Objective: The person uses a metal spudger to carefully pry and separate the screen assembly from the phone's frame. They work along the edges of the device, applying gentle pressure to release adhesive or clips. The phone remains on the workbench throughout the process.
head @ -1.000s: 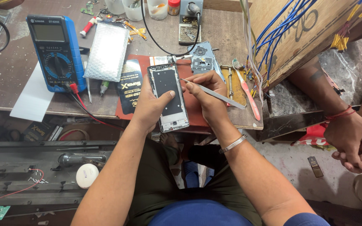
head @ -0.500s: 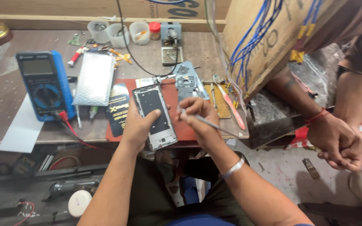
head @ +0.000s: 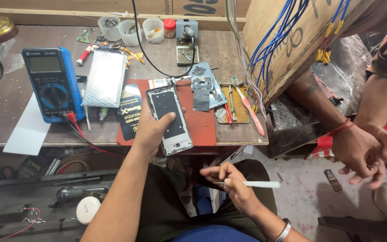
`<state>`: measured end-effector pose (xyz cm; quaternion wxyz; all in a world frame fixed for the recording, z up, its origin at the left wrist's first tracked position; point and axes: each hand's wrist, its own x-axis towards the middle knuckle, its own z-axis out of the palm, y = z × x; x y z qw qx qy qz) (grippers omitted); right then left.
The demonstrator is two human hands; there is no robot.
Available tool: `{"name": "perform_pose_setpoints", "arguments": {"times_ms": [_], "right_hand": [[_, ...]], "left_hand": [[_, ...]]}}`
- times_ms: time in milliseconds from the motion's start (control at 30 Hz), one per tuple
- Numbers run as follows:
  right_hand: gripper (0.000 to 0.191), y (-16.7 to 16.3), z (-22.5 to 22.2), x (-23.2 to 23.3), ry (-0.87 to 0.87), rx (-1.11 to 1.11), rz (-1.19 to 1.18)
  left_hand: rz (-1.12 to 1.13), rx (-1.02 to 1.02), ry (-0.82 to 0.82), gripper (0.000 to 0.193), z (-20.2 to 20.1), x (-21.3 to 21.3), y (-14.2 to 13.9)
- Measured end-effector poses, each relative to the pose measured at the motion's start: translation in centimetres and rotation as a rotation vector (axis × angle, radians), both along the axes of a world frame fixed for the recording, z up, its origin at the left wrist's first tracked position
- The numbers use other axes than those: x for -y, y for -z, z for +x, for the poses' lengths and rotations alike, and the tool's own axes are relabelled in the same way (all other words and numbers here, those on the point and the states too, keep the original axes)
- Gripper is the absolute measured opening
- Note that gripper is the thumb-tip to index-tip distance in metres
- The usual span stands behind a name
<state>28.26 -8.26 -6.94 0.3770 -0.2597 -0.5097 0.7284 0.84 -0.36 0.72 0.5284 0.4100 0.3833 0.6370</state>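
My left hand (head: 151, 130) holds an opened phone frame (head: 169, 117) with its dark inner side up, at the front edge of the wooden bench (head: 5, 105), over a red mat (head: 202, 123). My right hand (head: 231, 186) is down below the bench edge above my lap, pinching a white flat pry tool (head: 258, 184) that points right. The two hands are apart.
A blue multimeter (head: 52, 83) with red lead, a bubble-wrap pouch (head: 105, 84), small cups (head: 128, 30), a phone board (head: 202, 83) and tweezers lie on the bench. A cardboard box with blue wires (head: 287, 40) stands right. Another person's clasped hands (head: 366, 150) are at the right.
My right hand has drawn away from the phone frame and dropped below the bench edge with the white tool. My left hand keeps holding the frame.
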Motion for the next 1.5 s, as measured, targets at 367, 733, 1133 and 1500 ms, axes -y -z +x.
{"name": "perform_pose_setpoints", "arguments": {"times_ms": [367,733,1133,1500], "right_hand": [[0.037,-5.9,-3.4,-3.7,0.098,0.035,0.161],[0.049,-6.1,-7.4,-12.9,0.148,-0.259,0.173],[0.015,-5.7,-9.9,-12.9,0.379,0.046,0.394],[0.018,-5.8,-10.0,-13.3,0.356,0.076,0.314]], "left_hand": [[-0.012,0.011,0.012,0.055,-0.1,-0.1,-0.2],[-0.023,0.105,0.005,0.052,0.0,-0.2,0.2],[0.018,0.103,-0.016,0.044,-0.2,-0.5,1.4],[0.022,0.148,0.016,0.047,-0.4,-0.7,2.0]]}}
